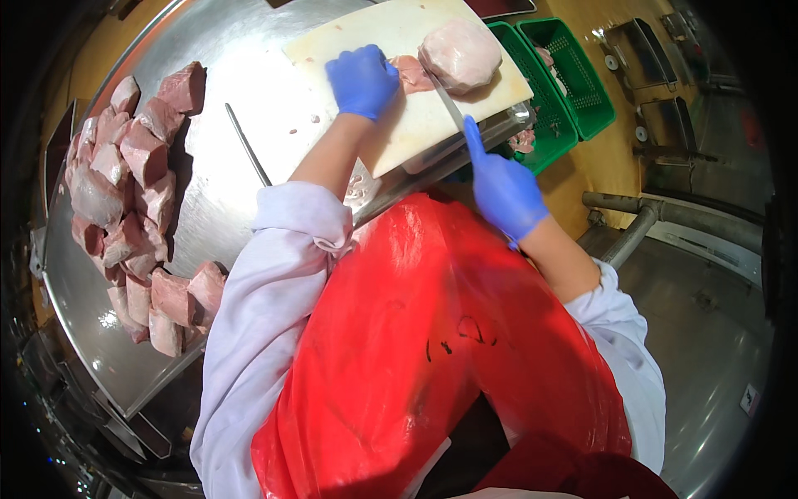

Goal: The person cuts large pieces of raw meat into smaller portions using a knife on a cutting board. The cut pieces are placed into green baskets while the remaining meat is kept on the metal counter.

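1. Left hand curls round the left end of the meat strip on the white cutting board; right hand grips the knife, forefinger extended.
2. Cut well: strip taut, strokes light — left knuckles clear of the blade.
3. Two green baskets beside the board hold meat pieces.

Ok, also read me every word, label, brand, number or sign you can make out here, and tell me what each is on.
No text reads clearly.
Red apron: black marks on its front, too unclear to read.
Small white label on the grey surface at far right: too small and blurred to read.
Knife and cutting board: no lettering seen.
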A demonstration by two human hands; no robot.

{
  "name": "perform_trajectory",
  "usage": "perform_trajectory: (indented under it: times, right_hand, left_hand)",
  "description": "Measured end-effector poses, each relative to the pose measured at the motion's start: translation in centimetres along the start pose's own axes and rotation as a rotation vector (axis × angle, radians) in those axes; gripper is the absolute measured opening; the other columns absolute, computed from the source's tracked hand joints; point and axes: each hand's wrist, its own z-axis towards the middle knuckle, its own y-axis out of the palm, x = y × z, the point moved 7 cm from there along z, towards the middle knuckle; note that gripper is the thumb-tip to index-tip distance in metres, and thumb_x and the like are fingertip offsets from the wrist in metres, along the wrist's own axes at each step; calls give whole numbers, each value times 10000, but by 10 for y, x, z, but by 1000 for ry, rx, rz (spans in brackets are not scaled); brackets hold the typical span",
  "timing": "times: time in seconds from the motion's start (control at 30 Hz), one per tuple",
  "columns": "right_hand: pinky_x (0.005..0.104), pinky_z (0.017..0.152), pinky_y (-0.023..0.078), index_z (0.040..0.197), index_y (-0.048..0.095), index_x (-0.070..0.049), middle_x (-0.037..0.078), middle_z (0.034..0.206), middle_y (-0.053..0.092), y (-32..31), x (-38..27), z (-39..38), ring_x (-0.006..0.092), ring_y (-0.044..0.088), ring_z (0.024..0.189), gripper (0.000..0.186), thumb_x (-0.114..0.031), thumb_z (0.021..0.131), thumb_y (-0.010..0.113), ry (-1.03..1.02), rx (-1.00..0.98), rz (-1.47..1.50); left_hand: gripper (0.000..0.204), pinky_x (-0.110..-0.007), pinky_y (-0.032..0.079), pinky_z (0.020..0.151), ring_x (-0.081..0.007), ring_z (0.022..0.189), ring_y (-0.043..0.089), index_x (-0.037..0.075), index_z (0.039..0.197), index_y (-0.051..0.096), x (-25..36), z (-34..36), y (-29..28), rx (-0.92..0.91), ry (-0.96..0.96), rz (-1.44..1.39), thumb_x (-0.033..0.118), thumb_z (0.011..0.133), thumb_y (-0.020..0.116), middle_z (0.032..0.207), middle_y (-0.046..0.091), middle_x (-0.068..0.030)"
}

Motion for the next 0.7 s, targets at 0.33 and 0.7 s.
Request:
perform_trajectory:
  times: [0.33,0.7]
  right_hand:
    - [543,629,532,1631,134,-104,254,787,674,-34,10,27,442,667,689,811,-50,910,500,-223,344,185]
    - [523,696,558,1603,149,4,227,865,706,5,70,8,407,697,742,763,-80,924,486,-344,33,145]
  left_hand:
    - [89,-481,501,782,-393,870,601,61,816,690,34,-24,0,65,328,-237,143,785,709,888,648,-176]
    - [61,-429,542,730,-368,744,673,35,829,696,5,-7,-24,60,-65,-102,95,818,704,796,683,-211]
